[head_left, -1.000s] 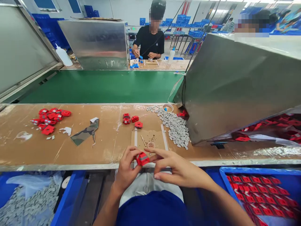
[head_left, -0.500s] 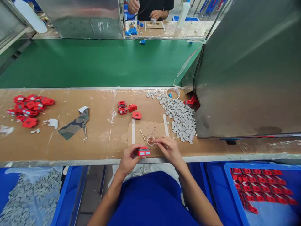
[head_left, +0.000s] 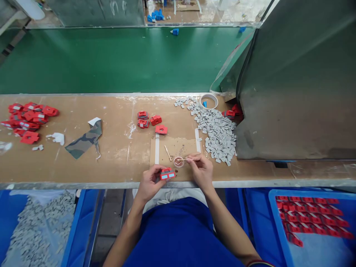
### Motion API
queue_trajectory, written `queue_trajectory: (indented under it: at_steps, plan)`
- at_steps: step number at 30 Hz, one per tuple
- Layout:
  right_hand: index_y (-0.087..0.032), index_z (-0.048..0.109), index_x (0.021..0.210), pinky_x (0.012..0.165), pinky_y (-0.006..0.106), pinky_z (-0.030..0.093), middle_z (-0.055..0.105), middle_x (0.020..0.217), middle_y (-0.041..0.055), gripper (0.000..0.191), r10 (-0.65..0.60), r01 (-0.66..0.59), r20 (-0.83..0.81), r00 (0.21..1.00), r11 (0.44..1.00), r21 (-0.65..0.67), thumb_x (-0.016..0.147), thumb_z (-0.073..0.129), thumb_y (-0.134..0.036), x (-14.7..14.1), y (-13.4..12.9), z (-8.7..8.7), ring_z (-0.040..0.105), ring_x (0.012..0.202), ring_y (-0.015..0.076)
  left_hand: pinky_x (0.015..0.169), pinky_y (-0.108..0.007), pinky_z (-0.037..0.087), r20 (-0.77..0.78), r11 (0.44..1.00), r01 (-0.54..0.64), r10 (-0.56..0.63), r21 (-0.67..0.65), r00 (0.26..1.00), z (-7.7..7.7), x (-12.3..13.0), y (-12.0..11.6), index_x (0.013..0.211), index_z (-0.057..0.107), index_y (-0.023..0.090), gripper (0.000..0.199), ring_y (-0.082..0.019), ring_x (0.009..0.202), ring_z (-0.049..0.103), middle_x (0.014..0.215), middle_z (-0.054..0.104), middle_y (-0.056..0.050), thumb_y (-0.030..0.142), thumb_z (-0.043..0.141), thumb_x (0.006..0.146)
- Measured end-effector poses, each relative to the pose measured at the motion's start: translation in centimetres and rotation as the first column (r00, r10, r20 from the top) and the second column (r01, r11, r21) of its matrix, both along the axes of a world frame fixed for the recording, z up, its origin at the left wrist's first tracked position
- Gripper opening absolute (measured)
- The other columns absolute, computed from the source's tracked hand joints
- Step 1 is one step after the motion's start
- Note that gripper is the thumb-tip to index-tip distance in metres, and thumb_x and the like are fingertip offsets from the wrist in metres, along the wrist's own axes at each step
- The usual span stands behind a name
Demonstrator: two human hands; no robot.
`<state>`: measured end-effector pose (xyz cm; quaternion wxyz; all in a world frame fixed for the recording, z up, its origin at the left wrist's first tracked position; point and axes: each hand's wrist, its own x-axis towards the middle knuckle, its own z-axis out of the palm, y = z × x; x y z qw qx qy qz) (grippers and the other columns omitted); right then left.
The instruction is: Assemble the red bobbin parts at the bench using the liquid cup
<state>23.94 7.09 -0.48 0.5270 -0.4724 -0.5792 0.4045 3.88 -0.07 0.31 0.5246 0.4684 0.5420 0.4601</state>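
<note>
My left hand (head_left: 150, 182) is closed on a red and grey plastic toy part (head_left: 167, 174) with light blue windows, held just over the bench's front edge. Between the fingertips of my right hand (head_left: 200, 170) is a thin wooden stick (head_left: 184, 159). Its far end is in a small round dish (head_left: 178, 161) on a piece of cardboard (head_left: 183, 147). Another short stick (head_left: 168, 152) lies left of the dish, among small dark crumbs. Several similar red parts (head_left: 161, 129) rest beyond the cardboard.
Small grey pieces (head_left: 221, 133) are heaped at right below a tape roll (head_left: 200, 102). More red parts (head_left: 30, 137) and a camouflage cloth (head_left: 86, 140) lie left. A metal panel (head_left: 294, 92) stands right. A blue tray (head_left: 283, 237) holds rows of red parts. A green belt (head_left: 111, 61) runs behind.
The view has tilted down, so the person across is out of sight. My right hand has drawn slightly back from the dish, the stick now showing more. The red part has tilted in my left hand.
</note>
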Motion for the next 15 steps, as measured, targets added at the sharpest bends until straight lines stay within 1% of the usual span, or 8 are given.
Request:
queue_trajectory:
  at_steps: [3,6,10,13,15]
  plan:
    - [-0.021,0.061,0.079,0.063,0.030,0.058,0.074,0.077,0.0036,0.030,-0.067,0.057,-0.076,0.995,0.991,-0.124,0.090,0.073,-0.046,0.2,-0.4,0.1,0.071,0.069,0.0171,0.074,-0.027,0.058,-0.053,1.000,0.015,-0.014,0.022,0.998,0.2,0.1,-0.1,0.097,0.069,0.017,0.021,-0.021,0.084,0.074,0.094,0.079,-0.010,0.025,0.078,0.081]
    - [-0.021,0.059,0.077,0.062,0.029,0.059,0.074,0.075,0.0028,0.033,-0.066,0.048,-0.115,0.991,0.988,-0.148,0.089,0.074,-0.047,0.2,-0.6,0.9,0.071,0.066,0.0164,0.074,-0.027,0.058,-0.104,0.998,0.034,-0.030,0.043,0.994,0.3,0.2,-0.1,0.099,0.069,0.018,0.020,-0.021,0.085,0.075,0.097,0.079,-0.009,0.022,0.076,0.082]
    - [-0.022,0.059,0.077,0.063,0.029,0.061,0.076,0.076,0.0034,0.026,-0.034,0.028,-0.094,0.995,0.997,-0.074,0.093,0.073,-0.038,0.1,-1.7,2.7,0.074,0.069,0.0171,0.074,-0.026,0.057,-0.204,0.994,0.061,-0.042,0.088,0.978,0.2,0.4,-0.2,0.102,0.069,0.019,0.020,-0.020,0.085,0.074,0.097,0.079,-0.008,0.019,0.073,0.083]
    - [-0.022,0.063,0.082,0.068,0.030,0.063,0.078,0.081,0.0047,0.015,0.048,-0.049,0.015,0.999,0.998,0.041,0.093,0.072,-0.027,0.0,-2.8,4.0,0.077,0.076,0.0190,0.075,-0.026,0.057,-0.234,0.992,0.061,-0.033,0.111,0.972,0.0,0.4,-0.2,0.102,0.069,0.019,0.019,-0.020,0.084,0.074,0.096,0.079,-0.007,0.019,0.072,0.083]
    - [-0.023,0.064,0.084,0.069,0.030,0.063,0.079,0.083,0.0048,0.012,0.093,-0.105,0.096,0.991,0.987,0.118,0.094,0.071,-0.022,-0.2,-3.2,4.5,0.078,0.077,0.0191,0.076,-0.026,0.057,-0.226,0.992,0.069,-0.042,0.110,0.973,0.0,0.4,-0.1,0.103,0.069,0.019,0.019,-0.020,0.087,0.075,0.099,0.079,-0.008,0.020,0.071,0.084]
